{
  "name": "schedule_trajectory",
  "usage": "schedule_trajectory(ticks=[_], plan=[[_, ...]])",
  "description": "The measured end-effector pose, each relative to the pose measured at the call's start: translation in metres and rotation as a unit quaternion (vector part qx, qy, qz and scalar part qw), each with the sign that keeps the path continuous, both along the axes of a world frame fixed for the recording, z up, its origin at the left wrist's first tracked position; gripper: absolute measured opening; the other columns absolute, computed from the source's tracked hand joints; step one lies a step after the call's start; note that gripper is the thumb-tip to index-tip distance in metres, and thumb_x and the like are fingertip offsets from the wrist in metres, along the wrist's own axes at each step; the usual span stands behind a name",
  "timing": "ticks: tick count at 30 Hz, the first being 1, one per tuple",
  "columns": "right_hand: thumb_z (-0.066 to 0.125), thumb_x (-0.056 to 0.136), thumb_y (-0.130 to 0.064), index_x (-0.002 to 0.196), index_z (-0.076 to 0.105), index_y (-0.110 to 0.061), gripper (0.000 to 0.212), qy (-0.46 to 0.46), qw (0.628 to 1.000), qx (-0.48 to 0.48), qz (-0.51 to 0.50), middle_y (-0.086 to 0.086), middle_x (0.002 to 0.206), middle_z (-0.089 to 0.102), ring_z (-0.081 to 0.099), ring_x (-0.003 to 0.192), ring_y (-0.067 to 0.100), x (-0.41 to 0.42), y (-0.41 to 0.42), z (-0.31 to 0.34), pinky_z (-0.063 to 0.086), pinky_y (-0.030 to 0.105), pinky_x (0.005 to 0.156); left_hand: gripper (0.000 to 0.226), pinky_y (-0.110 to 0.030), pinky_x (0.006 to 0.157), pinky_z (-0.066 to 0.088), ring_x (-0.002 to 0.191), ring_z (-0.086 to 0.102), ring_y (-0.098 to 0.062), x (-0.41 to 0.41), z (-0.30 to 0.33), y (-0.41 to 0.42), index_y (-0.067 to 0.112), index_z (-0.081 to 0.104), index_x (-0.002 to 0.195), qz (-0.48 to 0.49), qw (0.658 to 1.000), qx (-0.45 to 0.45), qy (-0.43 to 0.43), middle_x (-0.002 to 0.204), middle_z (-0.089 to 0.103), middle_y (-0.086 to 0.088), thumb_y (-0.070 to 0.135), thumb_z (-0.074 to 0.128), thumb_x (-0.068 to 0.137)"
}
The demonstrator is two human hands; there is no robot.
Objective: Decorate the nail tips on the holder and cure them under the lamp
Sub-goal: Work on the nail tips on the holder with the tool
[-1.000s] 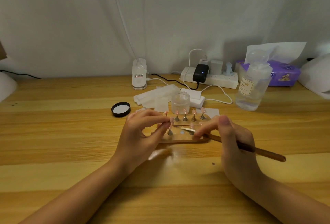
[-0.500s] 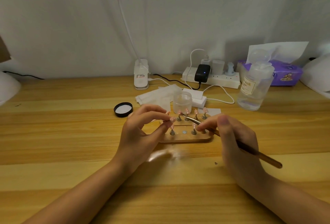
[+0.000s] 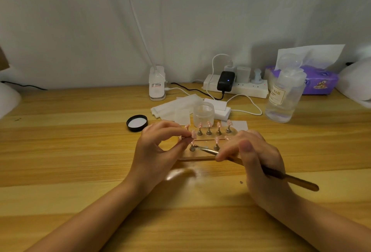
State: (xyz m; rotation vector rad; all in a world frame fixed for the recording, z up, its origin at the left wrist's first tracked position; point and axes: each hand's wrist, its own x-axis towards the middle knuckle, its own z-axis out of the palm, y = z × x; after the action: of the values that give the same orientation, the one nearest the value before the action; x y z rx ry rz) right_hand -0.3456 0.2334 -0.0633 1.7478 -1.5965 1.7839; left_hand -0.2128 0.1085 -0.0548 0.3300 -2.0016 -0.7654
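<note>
Wooden holder (image 3: 197, 156) partly hidden behind both hands.

We see a flat wooden holder (image 3: 197, 156) lying on the table, carrying small metal stands in two rows. Each stand in the far row bears a pale pink nail tip (image 3: 218, 125), tilted upright. One more pink tip (image 3: 193, 134) is pinched above the near row's left end. A slim brush (image 3: 289, 177) with a brown handle slants across the holder's near right edge, its metal tip by the near-left stand (image 3: 192, 148).
</note>
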Motion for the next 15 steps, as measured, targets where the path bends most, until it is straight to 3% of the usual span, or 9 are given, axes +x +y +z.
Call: schedule_trajectory(ticks=[4,10,15], plan=[[0.023,0.097,-0.046,0.08,0.06,-0.029,0.044,0.008,0.999,0.03,-0.031,-0.018,0.076,0.059,0.056,0.079,0.001,-0.0004,-0.0031,0.0013,0.046,0.035,0.073,0.015,-0.054,0.072,0.047,0.082,0.061,-0.016,-0.0002,0.0003,0.0002,0.018,0.071,0.087,-0.001,1.0,-0.003,-0.004,0.084,0.066,0.006,0.021,0.07,0.072],[0.024,0.098,-0.042,0.07,0.063,-0.021,0.053,0.012,1.0,0.017,-0.009,-0.018,0.067,0.057,0.053,0.072,-0.004,0.0008,0.0004,-0.0001,0.038,0.023,0.077,0.016,-0.056,0.073,0.047,0.081,0.062,-0.018,-0.0004,0.0006,0.0009,0.02,0.07,0.088,-0.002,1.0,-0.008,-0.002,0.083,0.065,0.005,0.019,0.073,0.073],[0.024,0.096,-0.045,0.079,0.06,-0.025,0.044,0.016,0.999,0.032,-0.034,-0.026,0.077,0.054,0.054,0.078,-0.001,0.0006,-0.0023,0.0021,0.044,0.031,0.073,0.019,-0.057,0.073,0.045,0.08,0.06,-0.015,-0.001,0.001,0.002,0.022,0.069,0.09,0.006,0.999,-0.032,-0.009,0.082,0.064,0.006,0.022,0.071,0.071]])
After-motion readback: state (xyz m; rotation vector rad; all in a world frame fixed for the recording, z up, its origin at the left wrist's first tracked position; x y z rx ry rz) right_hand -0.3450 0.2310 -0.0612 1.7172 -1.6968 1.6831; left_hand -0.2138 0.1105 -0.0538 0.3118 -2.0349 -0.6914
